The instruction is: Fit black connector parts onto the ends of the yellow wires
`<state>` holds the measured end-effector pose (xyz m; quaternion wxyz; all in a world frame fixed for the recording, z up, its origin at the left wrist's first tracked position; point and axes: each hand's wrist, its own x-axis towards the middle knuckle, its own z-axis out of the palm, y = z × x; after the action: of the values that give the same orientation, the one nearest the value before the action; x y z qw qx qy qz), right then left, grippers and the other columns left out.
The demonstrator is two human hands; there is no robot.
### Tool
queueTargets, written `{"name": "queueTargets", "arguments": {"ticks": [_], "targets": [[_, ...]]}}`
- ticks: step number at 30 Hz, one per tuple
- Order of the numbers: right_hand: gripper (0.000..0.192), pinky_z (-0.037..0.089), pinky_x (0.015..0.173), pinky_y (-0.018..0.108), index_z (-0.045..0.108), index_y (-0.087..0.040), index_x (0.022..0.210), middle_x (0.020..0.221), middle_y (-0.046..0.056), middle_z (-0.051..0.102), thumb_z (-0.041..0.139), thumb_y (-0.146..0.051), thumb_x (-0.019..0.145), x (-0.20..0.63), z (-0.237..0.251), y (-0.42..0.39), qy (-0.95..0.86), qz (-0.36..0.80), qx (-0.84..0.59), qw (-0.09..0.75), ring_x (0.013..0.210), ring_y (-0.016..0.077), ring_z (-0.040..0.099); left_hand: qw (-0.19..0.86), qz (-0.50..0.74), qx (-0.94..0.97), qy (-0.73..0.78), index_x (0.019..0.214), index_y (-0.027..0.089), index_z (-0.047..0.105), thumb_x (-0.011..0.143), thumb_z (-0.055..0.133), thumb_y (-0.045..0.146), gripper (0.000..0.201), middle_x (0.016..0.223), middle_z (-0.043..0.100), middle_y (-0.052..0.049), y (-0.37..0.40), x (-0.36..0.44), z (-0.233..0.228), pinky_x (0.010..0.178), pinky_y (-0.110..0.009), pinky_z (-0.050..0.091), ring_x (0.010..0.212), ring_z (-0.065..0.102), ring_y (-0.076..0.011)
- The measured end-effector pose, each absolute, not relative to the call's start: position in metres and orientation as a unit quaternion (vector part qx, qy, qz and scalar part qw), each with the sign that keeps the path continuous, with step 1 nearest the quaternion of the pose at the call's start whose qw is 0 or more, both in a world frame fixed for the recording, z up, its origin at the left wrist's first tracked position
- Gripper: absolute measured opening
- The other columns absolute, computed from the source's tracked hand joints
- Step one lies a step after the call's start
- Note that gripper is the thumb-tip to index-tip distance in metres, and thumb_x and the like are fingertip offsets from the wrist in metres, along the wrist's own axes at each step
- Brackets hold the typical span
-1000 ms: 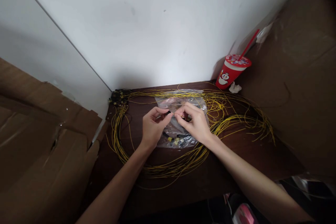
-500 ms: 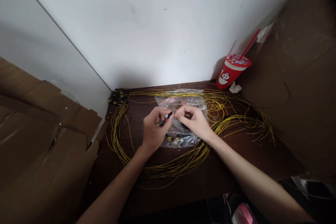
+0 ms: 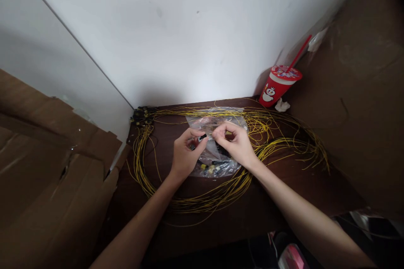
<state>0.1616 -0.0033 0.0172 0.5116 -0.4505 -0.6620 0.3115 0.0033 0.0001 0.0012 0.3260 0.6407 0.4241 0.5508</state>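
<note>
Between the thumb and forefinger of my left hand (image 3: 186,151) is a small black connector (image 3: 203,137). My right hand (image 3: 232,141) is pinched just to the right of it, its fingertips a small gap away; whatever they hold is too small to make out. Below both hands lies a clear plastic bag (image 3: 235,169) with small black and yellow parts (image 3: 210,169) in or on it. Yellow and black wires (image 3: 205,204) loop around the bag, and their bundled end with dark connectors (image 3: 142,115) rests at the back left.
The dark brown table (image 3: 189,239) meets a white wall (image 3: 189,42). Cardboard (image 3: 47,168) flanks it on the left, and more cardboard (image 3: 360,92) stands on the right. A red cup (image 3: 277,86) with a straw sits at the back right beside a crumpled tissue (image 3: 282,105).
My right fingertips have drawn slightly right, away from the black connector, widening the gap. My left hand keeps its grip on the connector and has barely shifted.
</note>
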Motion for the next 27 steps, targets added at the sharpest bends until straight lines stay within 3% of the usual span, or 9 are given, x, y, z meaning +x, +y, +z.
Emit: {"name": "queueTargets", "arguments": {"ticks": [18,27], "targets": [[0.011,0.037,0.058,0.024,0.058,-0.018,0.069,0.066,-0.002,0.051,0.059,-0.017,0.080,0.1616,0.0190,-0.0051,-0.725,0.223,-0.446,0.474,0.063,0.0110,0.048,0.286,0.517,0.692,0.414,0.087,0.017,0.068,0.077,0.066,0.019,0.010,0.073,0.061,0.000,-0.0006,-0.0011,-0.0019,0.057,-0.022,0.039,0.060,0.048,-0.0088],[0.012,0.042,0.070,0.028,0.063,-0.019,0.089,0.081,0.002,0.054,0.051,-0.018,0.089,0.1638,0.0194,-0.0041,-0.750,0.247,-0.419,0.448,0.077,0.0139,0.053,0.298,0.529,0.656,0.448,0.084,0.017,0.071,0.074,0.069,0.022,0.011,0.067,0.060,0.001,-0.0003,-0.0018,-0.0003,0.052,-0.021,0.035,0.055,0.043,-0.0082]]}}
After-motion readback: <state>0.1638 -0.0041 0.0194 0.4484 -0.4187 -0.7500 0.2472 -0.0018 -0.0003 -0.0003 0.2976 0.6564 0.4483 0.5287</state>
